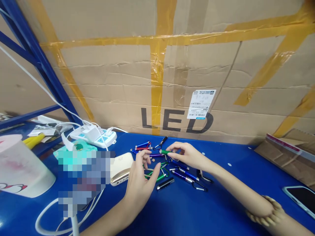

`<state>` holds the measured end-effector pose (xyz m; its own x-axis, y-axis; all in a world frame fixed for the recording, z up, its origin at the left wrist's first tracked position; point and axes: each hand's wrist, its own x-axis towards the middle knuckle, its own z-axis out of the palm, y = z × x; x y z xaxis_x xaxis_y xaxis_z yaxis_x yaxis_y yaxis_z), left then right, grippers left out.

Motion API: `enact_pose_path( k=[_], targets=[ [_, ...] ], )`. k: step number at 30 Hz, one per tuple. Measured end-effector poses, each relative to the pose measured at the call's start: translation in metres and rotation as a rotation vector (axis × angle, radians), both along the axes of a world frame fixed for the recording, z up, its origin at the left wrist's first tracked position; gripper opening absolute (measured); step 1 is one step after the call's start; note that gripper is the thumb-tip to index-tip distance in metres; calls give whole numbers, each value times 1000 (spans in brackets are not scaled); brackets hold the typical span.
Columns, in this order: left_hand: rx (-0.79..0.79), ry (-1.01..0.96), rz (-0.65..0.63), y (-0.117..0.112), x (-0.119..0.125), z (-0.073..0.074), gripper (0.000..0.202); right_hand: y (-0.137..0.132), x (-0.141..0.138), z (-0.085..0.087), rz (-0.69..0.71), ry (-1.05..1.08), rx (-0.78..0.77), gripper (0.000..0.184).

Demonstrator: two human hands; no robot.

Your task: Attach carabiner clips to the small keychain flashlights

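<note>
Just inside the table's edge [221, 141], the right hand [188, 155] pinches a green penlight [164, 151].

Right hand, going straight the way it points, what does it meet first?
The right hand would likely meet the left hand's fingers first, past the green pen it pinches; depth is unclear.

green metal pen [164, 151] pinched in my right fingertips [171, 149]; loose blue, red and purple carabiner pens [182, 175] lie crossed beside it on the blue tabletop [177, 213], near my open left hand [140, 183].
</note>
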<state>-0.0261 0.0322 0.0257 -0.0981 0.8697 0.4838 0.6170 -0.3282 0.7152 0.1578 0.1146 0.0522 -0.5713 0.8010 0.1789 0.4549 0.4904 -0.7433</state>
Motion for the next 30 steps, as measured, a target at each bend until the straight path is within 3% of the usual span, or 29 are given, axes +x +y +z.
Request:
enact_pose_path(
  k=[2, 6, 12, 17, 20, 22, 25, 27, 30],
  targets=[
    [-76, -148, -58, 0, 3, -2, 35, -6, -3, 5, 81, 127, -180, 27],
    [-74, -297, -163, 1, 2, -1, 15, -16, -18, 12, 195, 293, -432, 32],
    [169, -184, -132, 5, -9, 9, 13, -10, -32, 19, 292, 306, -347, 25],
    [202, -101, -242, -4, -5, 8, 21, -15, -31, 12, 290, 382, -432, 27],
    [201, -85, -254, -5, -2, 6, 16, -17, -28, 10, 272, 378, -408, 29],
    [203, -168, -137, 0, -6, 7, 9, -14, -26, 11, 263, 328, -317, 26],
    [189, -477, 161, 13, -16, 12, 13, -1, -19, 12, 123, 86, 95, 12],
    [201, -626, 211, 21, -23, 16, 19, 9, -15, 9, 8, -143, 385, 9],
    [222, -699, 145, 23, -26, 19, 21, 16, -16, -2, 78, -280, 490, 15]
  ],
)
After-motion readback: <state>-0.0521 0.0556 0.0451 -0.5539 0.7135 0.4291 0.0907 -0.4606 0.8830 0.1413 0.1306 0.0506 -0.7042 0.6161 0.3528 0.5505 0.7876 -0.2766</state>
